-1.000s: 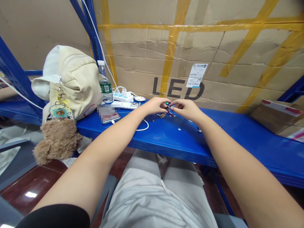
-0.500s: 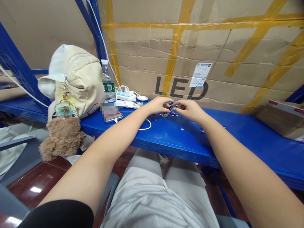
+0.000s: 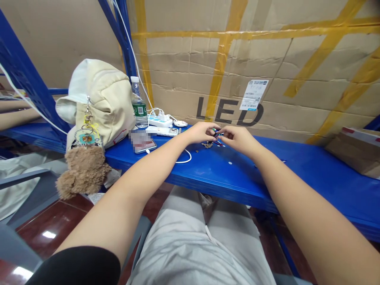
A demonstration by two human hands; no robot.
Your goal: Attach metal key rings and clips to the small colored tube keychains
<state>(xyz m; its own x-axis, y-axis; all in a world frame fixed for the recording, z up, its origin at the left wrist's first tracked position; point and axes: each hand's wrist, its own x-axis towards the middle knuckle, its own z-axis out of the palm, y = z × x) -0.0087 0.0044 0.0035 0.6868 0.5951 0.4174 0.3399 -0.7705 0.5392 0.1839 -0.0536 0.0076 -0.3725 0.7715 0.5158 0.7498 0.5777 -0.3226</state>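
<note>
Above the blue tabletop, both hands meet with fingers bent. My left hand pinches a small dark piece with green and blue glints, too small to name. The fingertips of my right hand close on the same piece from the right side. Just under the left fingers lies a small pile of brown bits, partly hidden. Thin red and blue strips show below the fingertips. A small white disc lies nearer the front edge.
To the left stand a cream bag with a brown plush charm, a water bottle, a power strip and two phones. A cardboard box sits at the right. Behind rises a taped cardboard wall. Another person's forearms show far left.
The whole view has shifted slightly, so everything appears a little further right and lower. Both hands keep their hold at the small piece, with barely any change in the fingers.
</note>
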